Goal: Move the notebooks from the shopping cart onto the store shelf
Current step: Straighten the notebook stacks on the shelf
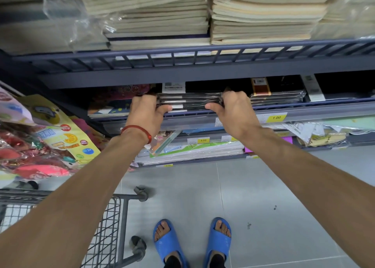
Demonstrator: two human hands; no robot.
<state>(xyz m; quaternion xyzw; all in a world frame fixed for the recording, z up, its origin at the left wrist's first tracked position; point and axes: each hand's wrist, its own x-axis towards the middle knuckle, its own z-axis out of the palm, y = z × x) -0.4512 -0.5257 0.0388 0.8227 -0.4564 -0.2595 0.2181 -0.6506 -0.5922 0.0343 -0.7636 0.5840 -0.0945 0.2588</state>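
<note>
A stack of dark, plastic-wrapped notebooks (189, 102) with white labels lies at the front of the middle store shelf (316, 110). My left hand (145, 113) grips the stack's left end, thumb under the front edge. My right hand (233, 110) grips its right end the same way. Both arms reach forward from the bottom of the view. The wire shopping cart (109, 223) stands at the lower left, beneath my left forearm; its inside is mostly hidden.
Tall piles of cream notebooks (261, 18) fill the upper shelf behind a dark rail (203, 52). Another dark wrapped stack (278, 97) lies right of my hands. Colourful packets (50, 129) hang at the left. Lower shelves hold paper goods. My feet in blue sandals (192, 243) stand on grey tiles.
</note>
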